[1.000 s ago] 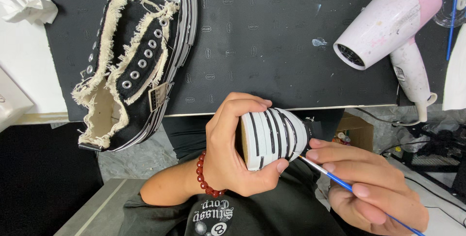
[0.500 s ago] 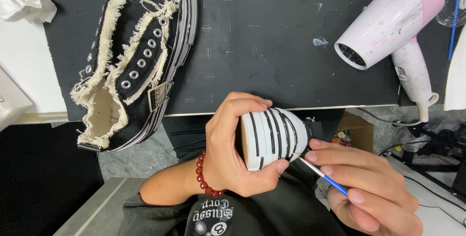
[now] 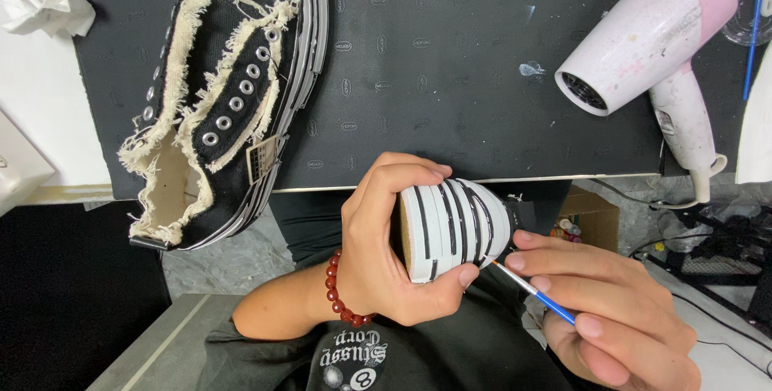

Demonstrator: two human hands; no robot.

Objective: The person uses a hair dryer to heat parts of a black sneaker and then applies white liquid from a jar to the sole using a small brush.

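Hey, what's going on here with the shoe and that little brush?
A person is painting a sneaker. The left hand grips a shoe by its white sole, which carries black stripes. The right hand holds a thin blue-handled brush, its tip at the sole's edge. A second black sneaker with frayed cream trim lies on the dark mat, and a pink-and-white hair dryer rests nearby.

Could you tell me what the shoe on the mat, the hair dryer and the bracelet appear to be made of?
The black shoe looks like woven canvas with metal eyelets: its cream edges fray into loose threads. The hair dryer seems smooth, slightly glossy plastic, white and pink, with paint specks. The bracelet on the left hand is round, shiny red beads, perhaps glass or polished stone; I cannot tell which.
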